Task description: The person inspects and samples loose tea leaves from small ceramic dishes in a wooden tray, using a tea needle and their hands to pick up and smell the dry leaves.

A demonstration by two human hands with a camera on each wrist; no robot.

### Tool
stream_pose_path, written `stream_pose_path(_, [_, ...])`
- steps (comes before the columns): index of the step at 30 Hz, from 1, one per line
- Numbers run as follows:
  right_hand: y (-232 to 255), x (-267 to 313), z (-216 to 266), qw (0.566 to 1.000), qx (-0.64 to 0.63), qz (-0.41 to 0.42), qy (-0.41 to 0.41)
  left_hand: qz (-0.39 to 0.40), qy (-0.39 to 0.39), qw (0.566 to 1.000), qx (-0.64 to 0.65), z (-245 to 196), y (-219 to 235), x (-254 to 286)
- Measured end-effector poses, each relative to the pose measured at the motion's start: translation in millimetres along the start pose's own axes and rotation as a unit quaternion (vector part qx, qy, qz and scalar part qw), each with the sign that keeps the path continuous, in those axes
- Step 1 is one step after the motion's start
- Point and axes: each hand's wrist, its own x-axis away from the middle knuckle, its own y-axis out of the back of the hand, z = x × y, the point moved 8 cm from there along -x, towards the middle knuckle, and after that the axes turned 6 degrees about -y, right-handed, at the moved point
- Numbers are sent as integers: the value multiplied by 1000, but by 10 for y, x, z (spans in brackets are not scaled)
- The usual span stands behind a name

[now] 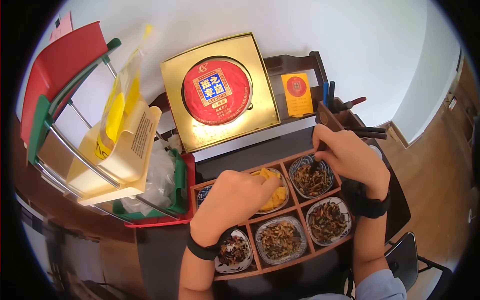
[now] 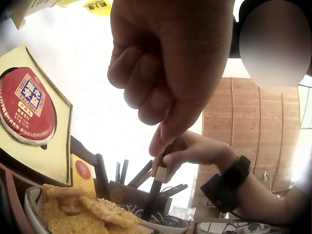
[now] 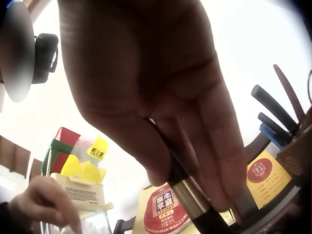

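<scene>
My right hand point(image 1: 350, 155) pinches a dark stick-like tool point(image 3: 187, 195) with a gold band. In the head view its lower end point(image 1: 314, 166) is in the patterned bowl point(image 1: 300, 161) of brown dried pieces at the tray's back right. My left hand point(image 1: 232, 200) is over the neighbouring bowl of yellow crisp pieces point(image 1: 274, 200). In the left wrist view, the left hand's point(image 2: 168, 73) fingers are curled, with nothing visible between thumb and forefinger; the yellow pieces point(image 2: 83, 217) lie below. Both bowls stand in a compartmented wooden tray point(image 1: 295, 207).
More bowls of dried pieces point(image 1: 327, 220) fill the tray's front row. Behind it stand a gold box point(image 1: 265, 100) with a red disc and a yellow card point(image 1: 297, 106). A pen holder point(image 1: 340, 120) is at the back right; a rack with a cream bin point(image 1: 135, 145) stands left.
</scene>
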Motion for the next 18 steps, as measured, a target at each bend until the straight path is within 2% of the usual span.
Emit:
stream_pose_path(3, [10, 36, 126, 997, 61, 43, 1, 8, 6, 1000, -10, 10, -28, 2])
stream_pose_path(5, [126, 54, 173, 998, 41, -25, 28, -46, 21, 998, 36, 40, 9, -2])
stream_pose_path(6, [105, 51, 153, 999, 40, -24, 28, -45, 22, 998, 37, 46, 17, -2])
stream_pose_path(9, [1, 24, 151, 999, 11, 5, 44, -3, 0, 1000, 14, 11, -9, -6])
stream_pose_path(11, [-129, -20, 106, 997, 32, 63, -10, -6, 2, 1000, 21, 14, -3, -3])
stream_pose_path(12, [-124, -21, 110, 998, 31, 62, -8, -6, 2, 1000, 19, 18, 5, -5])
stream_pose_path(14, [-33, 13, 183, 998, 21, 20, 49, -6, 7, 1000, 23, 20, 11, 3])
stream_pose_path(18, [49, 7, 136, 999, 7, -22, 38, -16, 7, 999, 31, 11, 7, -3])
